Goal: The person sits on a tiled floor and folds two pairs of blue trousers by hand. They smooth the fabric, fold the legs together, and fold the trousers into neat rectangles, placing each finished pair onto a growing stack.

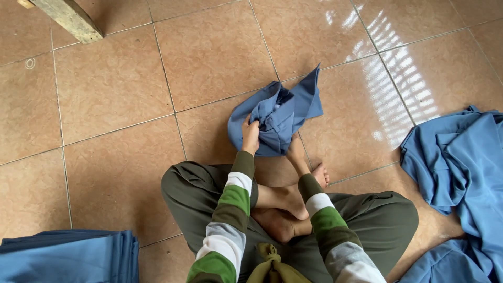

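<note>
While the person sits cross-legged on the tiled floor, a crumpled blue shirt is seen from the head camera lying on the tiles just beyond the bare feet, near the middle of the floor as it is framed. The left hand is pressed onto the near left part of the shirt, its fingers curled and closed on a fold of the blue cloth. The right hand is laid at the near right edge of the same garment; its fingers are tucked under or behind the cloth, so it cannot be told whether they are closed on it or merely resting there. One pointed corner of the shirt is raised toward the far side. Both forearms are covered by sleeves striped in olive, white, green and grey, and the legs are clothed in olive trousers.

At the near left corner of the floor a neat stack of folded blue cloth is seen, well apart from the hands. Along the right edge a loose heap of blue garments is spread out, unfolded and rumpled. At the far left corner the foot of a wooden post is set on the tiles. Bright window light is reflected on the far right tiles.
</note>
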